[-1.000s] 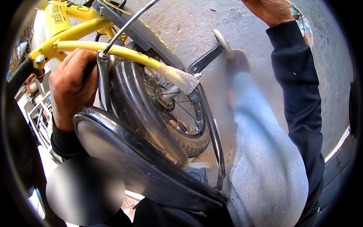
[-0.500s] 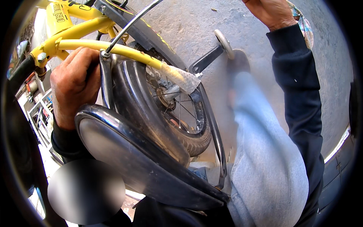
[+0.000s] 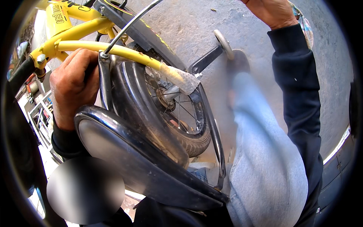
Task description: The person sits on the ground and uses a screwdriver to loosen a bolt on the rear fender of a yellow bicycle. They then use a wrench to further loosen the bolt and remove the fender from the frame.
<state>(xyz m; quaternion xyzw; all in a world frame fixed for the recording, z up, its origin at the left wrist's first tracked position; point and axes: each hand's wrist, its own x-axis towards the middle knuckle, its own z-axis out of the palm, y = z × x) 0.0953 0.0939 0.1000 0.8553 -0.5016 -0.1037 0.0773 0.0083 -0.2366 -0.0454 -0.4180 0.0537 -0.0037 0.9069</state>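
— Yellow tube (image 3: 124,52) slanting in from ten o'clock, left hand (image 3: 75,85) tucked right beneath it, just beside the black stay (image 3: 104,83)! Where's the bike (image 3: 75,33)?

— Sprawling from ten o'clock into the centre, wheel (image 3: 171,94) near the middle of the dial, what looks like the seat (image 3: 147,159) down at seven.

— And that left grip?

— Curled, fingertips hidden behind the stay; cannot tell what, if anything, it's clamped on. Low against the tube like that, I'd call it a steadying hold.

— Right hand (image 3: 274,13), up between one and two!

— Cut off at the edge, fingers out of sight, so I can't call that grip open or closed. Well apart from the wheel, though.

— Clear wrap (image 3: 183,79) around the tube's lower end, twelve o'clock. Why?

— Protection against scuffs, I'd judge. And at one, the side wheel (image 3: 224,43) juts out on its arm (image 3: 206,59), presumably for balance.

— The leg (image 3: 266,155) at four?

— Denim, close alongside; my guess, it hems the bike in opposite the left hand.
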